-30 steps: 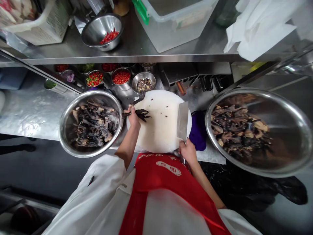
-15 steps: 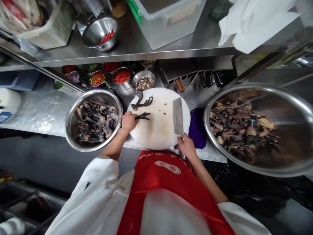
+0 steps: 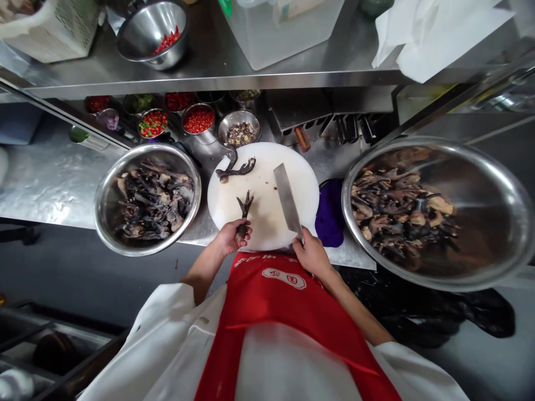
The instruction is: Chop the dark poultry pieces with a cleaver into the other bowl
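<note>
Bare cutting board (image 3: pixel 266 225) leaves a passage between the left grip (image 3: pixel 236 236) and the right grip (image 3: pixel 311 249), bounded by the cleaver (image 3: pixel 287 197) slanting forward from the right grip. A loose black chicken foot (image 3: pixel 237 171) obstructs the way ahead of the left grip; a steel basin (image 3: pixel 107 203) stands on its left.

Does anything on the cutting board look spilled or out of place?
Slightly: one dark foot pokes over the back left edge of the cutting board, and small dark scraps lie loose beside the cleaver. Nothing looks spilled.
</note>
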`<state>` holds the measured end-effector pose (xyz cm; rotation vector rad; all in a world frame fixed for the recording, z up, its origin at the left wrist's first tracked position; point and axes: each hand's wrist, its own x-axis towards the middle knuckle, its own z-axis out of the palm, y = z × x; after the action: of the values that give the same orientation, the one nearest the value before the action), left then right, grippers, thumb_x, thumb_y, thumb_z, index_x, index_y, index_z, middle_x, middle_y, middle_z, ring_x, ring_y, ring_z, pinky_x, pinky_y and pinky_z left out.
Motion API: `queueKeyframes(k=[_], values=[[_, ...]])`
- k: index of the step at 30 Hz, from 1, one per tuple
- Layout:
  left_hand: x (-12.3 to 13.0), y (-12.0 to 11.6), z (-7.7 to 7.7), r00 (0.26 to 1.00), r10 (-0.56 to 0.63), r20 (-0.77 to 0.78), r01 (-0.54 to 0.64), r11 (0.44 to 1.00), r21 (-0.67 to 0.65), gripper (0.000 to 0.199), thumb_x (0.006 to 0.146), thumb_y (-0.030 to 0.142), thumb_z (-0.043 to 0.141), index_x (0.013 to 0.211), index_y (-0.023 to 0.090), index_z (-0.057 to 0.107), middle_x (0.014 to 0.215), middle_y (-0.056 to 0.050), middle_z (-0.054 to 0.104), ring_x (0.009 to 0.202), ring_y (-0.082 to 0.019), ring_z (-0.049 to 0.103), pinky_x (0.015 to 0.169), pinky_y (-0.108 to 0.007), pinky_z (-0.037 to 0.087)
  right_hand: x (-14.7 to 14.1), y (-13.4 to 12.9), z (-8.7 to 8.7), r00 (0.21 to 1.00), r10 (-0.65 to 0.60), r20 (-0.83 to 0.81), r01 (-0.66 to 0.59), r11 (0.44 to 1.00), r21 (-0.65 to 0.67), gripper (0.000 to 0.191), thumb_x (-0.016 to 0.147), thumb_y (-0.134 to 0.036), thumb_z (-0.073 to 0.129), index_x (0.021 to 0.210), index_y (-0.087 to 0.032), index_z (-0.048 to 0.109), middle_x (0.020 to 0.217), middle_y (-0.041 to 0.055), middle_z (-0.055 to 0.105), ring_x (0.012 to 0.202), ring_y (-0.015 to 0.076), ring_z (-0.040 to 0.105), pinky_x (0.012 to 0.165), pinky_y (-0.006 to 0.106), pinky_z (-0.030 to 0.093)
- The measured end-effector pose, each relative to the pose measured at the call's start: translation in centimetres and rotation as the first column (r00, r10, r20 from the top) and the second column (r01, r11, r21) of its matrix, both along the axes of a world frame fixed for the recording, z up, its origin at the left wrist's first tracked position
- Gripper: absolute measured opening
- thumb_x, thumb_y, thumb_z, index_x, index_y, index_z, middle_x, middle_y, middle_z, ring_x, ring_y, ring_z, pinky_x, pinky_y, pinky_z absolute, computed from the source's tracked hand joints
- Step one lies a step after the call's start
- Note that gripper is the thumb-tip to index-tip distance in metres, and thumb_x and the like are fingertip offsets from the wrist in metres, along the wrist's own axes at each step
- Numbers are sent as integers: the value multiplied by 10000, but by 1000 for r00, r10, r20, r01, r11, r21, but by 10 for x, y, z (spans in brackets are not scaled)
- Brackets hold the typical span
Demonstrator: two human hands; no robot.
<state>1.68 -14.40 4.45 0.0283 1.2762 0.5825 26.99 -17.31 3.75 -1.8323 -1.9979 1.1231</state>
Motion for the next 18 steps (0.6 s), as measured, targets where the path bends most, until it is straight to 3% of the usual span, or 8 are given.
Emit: queueKeyframes(k=[4,7,10,14,18], values=[[23,-17,8,990,80,-116,-84,996,-31,236,881,383,512,770,189,433,559,16,512,372,-89,443,331,-163,170,-21,0,12,987,158,18,-156,986,-58,409,964,-321,332,1302,-140,472,1072,122,693,985,236,645,833,293,440],[35,-21,9,984,132,-119,-144,985,-98,319,918,460,430,773,178,461,550,15,498,362,-81,424,339,-171,156,-39,9,11,959,269,92,-260,960,-101,363,979,-269,312,1262,-135,496,1047,123,694,951,221,652,813,282,426],[40,-20,10,985,166,-51,-171,976,-133,344,945,433,359,780,162,492,542,14,479,370,-78,414,350,-180,185,-49,17,11,923,333,193,-304,938,-166,301,979,-250,314,1122,-137,554,953,127,700,874,222,662,758,280,415],[45,-17,11,973,230,-3,-229,967,-109,280,936,381,381,750,179,440,546,12,487,374,-83,416,357,-189,193,-53,22,26,920,327,215,-294,940,-171,293,981,-261,313,1097,-149,558,918,119,696,842,227,664,724,280,412],[53,-18,7,963,270,1,-270,960,-76,264,938,378,367,770,185,435,555,8,495,366,-86,403,352,-194,197,-57,21,45,964,221,149,-227,974,21,356,983,-273,293,1252,-133,479,1050,128,677,960,229,646,814,287,427]])
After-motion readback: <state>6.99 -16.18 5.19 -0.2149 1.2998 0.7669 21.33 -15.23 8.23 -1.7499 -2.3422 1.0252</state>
